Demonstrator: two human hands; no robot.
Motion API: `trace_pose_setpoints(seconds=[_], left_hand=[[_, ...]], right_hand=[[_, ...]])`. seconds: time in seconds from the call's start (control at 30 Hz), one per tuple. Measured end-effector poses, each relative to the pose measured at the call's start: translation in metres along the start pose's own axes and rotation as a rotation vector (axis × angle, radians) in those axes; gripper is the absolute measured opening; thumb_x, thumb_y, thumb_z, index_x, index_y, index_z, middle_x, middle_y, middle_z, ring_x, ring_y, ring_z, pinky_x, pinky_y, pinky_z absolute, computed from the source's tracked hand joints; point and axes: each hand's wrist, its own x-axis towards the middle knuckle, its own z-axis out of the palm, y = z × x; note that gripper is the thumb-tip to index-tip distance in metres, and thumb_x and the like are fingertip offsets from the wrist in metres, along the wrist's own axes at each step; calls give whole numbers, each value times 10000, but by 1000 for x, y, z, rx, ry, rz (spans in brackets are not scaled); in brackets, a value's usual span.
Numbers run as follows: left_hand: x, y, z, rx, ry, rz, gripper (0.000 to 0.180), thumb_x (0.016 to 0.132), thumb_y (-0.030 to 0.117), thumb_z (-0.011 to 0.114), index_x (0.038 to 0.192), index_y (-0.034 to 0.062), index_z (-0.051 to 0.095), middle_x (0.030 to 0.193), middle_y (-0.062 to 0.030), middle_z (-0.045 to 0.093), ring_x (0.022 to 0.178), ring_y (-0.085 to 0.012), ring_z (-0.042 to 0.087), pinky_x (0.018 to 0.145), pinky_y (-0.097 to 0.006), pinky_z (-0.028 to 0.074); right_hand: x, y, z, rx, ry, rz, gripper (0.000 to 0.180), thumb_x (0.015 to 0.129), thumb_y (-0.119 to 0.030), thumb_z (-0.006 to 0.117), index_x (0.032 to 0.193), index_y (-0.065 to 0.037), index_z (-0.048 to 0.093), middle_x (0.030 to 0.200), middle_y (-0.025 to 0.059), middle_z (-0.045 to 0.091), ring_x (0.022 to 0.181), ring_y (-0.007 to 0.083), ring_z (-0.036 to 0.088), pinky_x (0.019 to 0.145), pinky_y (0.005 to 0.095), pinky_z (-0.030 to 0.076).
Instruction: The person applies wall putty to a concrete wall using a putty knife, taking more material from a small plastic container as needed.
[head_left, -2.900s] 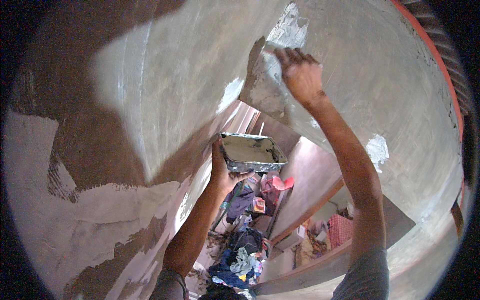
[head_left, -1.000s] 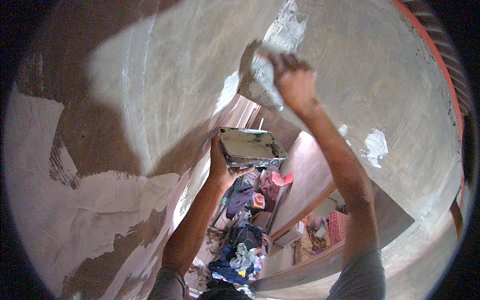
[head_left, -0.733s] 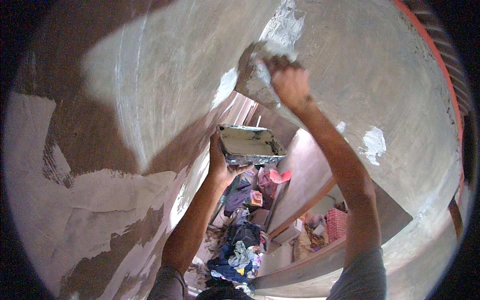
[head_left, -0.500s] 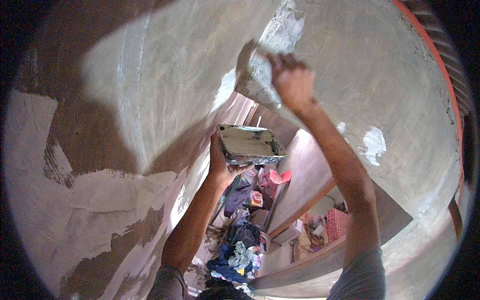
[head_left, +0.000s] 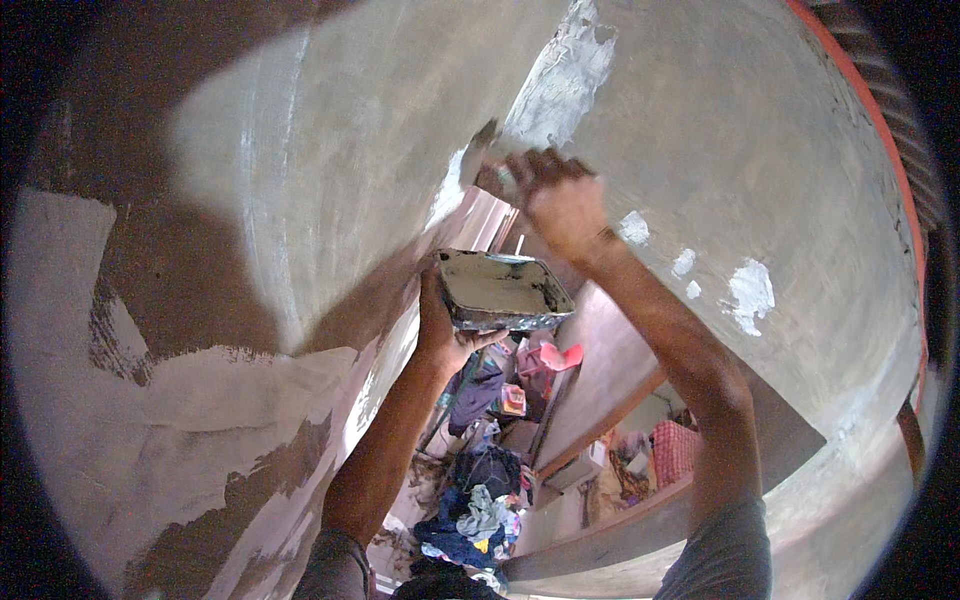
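Observation:
In my left hand (head_left: 440, 330) rests a shallow rectangular tray (head_left: 505, 285), its rim smeared dark and its inside coated with pale, greyish paste. My fingers support it from below and along its left side. My right hand (head_left: 562, 205) is raised in a closed grip at the wall corner, just above and to the right of the tray. Whatever it grips is blurred and mostly hidden at the fingertips. Above that hand, a white putty patch (head_left: 565, 75) runs along the corner of the grey wall (head_left: 720, 140).
Smaller white patches (head_left: 750, 295) dot the right wall. Rough, partly coated wall (head_left: 200, 410) fills the left. Far below lie a heap of clothes (head_left: 480, 510) and a red chair (head_left: 562, 355). A shelf (head_left: 610, 515) at lower right bears bundles and a red checked item (head_left: 673, 447).
My right hand has swept down and left along the corner, uncovering more of the white patch and small spots on the right wall. My left hand and the tray stay nearly in place.

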Motion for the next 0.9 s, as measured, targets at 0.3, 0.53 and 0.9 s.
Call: trace_pose_setpoints(seconds=[0.3,0.53,0.9], left_hand=[[5,-3,-3,43,20,0,704,726,702,328,1181,175,432,1181,-114,470,1028,-337,479,802,-552,389],[3,0,1,16,-16,-4,700,712,717,325,1157,192,452,1151,-101,493,1013,-326,493,798,-538,396],[7,-3,4,49,13,-18,676,741,680,313,1159,166,450,1130,-107,510,998,-309,513,779,-538,411]], right_hand=[[39,50,11,-128,43,147,291,731,-109,543,1023,-106,530,852,71,583,772,230,589,593,360,492],[14,1,2,-28,-43,75,283,751,-82,497,1027,-124,537,863,82,580,737,227,595,598,343,503],[39,40,15,-164,-237,133,320,786,-82,442,1087,-141,534,947,83,572,803,220,595,601,354,505]])
